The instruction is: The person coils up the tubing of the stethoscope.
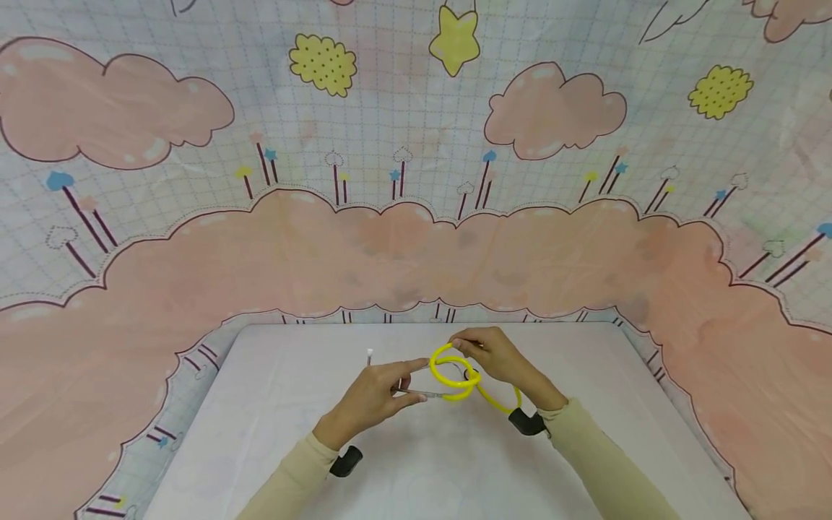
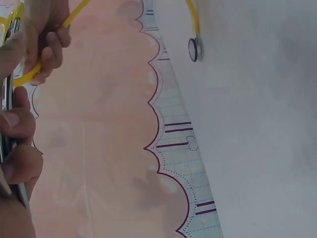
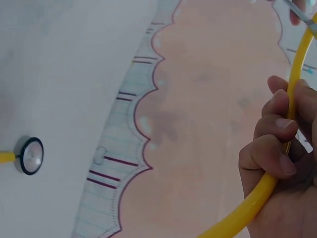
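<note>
A stethoscope with yellow tubing point(image 1: 455, 383) is held up between my two hands over the white table. My left hand point(image 1: 373, 393) grips its metal ear tubes point(image 1: 422, 393), and a white ear tip point(image 1: 370, 352) sticks up behind the knuckles. Bent fingers of my right hand point(image 1: 497, 354) pinch the looped yellow tubing near its top; in the right wrist view the tubing point(image 3: 242, 210) crosses under the curled fingers point(image 3: 270, 148). The round, dark-rimmed chest piece point(image 3: 32, 155) hangs on its tubing, apart from both hands, also seen in the left wrist view.
The white tabletop point(image 1: 292, 462) spreads below both hands. Behind and beside it hangs a cloth point(image 1: 390, 253) printed with clouds, stars and a scalloped pink band. A black strap mount point(image 1: 347, 461) sits at the left wrist and another mount point(image 1: 526, 422) at the right.
</note>
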`<state>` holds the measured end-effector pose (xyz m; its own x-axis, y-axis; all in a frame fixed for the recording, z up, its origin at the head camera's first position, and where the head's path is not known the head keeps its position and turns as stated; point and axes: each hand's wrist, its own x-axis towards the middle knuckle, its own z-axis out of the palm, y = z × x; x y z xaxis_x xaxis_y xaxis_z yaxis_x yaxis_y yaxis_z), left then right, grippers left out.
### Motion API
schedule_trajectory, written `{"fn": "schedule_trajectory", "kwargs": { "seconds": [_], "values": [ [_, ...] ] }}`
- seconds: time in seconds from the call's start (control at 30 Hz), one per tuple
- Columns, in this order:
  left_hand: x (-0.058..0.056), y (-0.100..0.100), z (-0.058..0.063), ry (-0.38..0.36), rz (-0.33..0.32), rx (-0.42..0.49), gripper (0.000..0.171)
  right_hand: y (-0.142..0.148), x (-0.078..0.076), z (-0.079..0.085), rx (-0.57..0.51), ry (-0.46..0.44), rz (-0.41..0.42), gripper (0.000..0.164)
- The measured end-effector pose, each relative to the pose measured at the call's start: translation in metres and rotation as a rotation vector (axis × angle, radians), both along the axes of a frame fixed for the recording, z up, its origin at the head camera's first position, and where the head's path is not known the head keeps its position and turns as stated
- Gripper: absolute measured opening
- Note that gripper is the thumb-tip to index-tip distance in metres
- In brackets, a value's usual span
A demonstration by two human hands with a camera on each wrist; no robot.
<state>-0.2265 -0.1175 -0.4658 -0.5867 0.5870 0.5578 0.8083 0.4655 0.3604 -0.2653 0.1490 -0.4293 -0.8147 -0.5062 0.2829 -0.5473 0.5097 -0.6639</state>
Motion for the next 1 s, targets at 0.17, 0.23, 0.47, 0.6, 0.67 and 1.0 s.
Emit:
{"fn": "schedule_trajectory", "kwargs": {
  "seconds": [0.17,0.23,0.47,0.6,0.67,1.0],
  "values": [
    [0.001,0.001,0.003,-0.004,0.036,0.020,0.057,0.001,-0.002,-0.013,-0.023,-0.044,-0.020,0.027],
    [0.001,0.001,0.003,-0.010,0.046,0.019,0.057,0.001,-0.004,-0.017,-0.032,-0.042,-0.025,0.028],
    [0.000,0.002,0.002,-0.017,0.072,0.040,0.057,0.004,-0.009,-0.030,-0.028,-0.093,-0.078,0.024],
    [-0.001,0.002,0.002,-0.011,0.093,0.031,0.065,0.005,-0.008,-0.035,-0.038,-0.148,-0.071,0.024],
    [-0.001,0.003,0.003,-0.033,0.104,0.018,0.072,0.006,-0.007,-0.037,-0.044,-0.156,-0.063,0.024],
    [-0.005,0.003,0.002,-0.176,0.110,-0.008,0.076,0.004,-0.002,-0.042,-0.015,-0.152,-0.099,0.020]
  ]
}}
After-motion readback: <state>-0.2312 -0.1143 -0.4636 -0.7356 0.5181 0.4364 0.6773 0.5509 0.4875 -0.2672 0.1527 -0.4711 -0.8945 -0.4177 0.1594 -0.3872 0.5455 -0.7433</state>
